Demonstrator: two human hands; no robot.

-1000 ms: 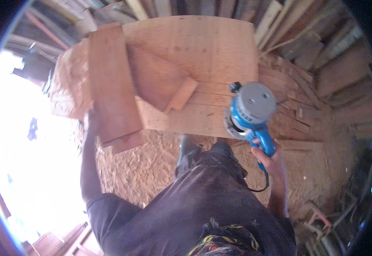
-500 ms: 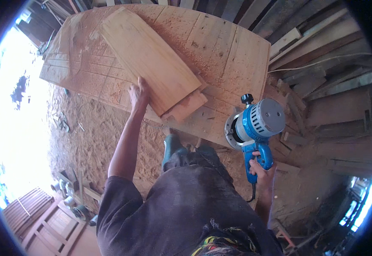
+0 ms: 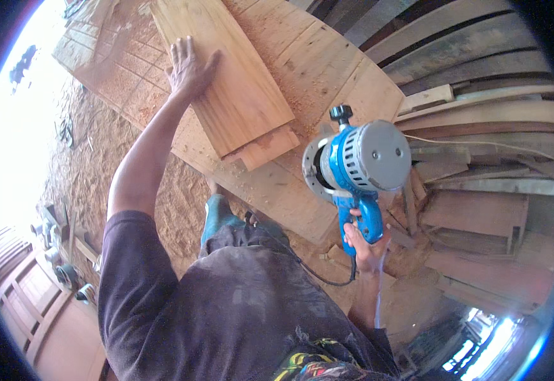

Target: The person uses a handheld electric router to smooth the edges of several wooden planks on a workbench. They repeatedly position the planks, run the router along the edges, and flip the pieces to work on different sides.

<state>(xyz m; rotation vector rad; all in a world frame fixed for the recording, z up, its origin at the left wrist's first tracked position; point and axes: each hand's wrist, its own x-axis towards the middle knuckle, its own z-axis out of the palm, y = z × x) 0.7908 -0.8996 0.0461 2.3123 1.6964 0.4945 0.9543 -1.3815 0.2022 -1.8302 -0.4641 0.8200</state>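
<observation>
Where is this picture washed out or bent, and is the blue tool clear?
In the head view, glare whites out the upper left; that view also bows the stacked planks and blackens the corners; in it, the blue router looks fairly sharp.

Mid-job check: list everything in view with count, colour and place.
Router: one, blue and grey, centre-right
Top board: one, light brown, on the workbench
Lower board: at least one, orange-brown, partly under the top board
Workbench: one, pale wood, upper centre
Shavings: uncountable, orange, on the workbench
Planks: many, grey-brown, upper right
Cable: one, black, below the router
Cord: one, pale, across the right side
Shirt: one, dark, bottom centre
Left grip: one, bare, spread over the top board's left edge
Right grip: one, bare, closed around the router's blue handle
</observation>
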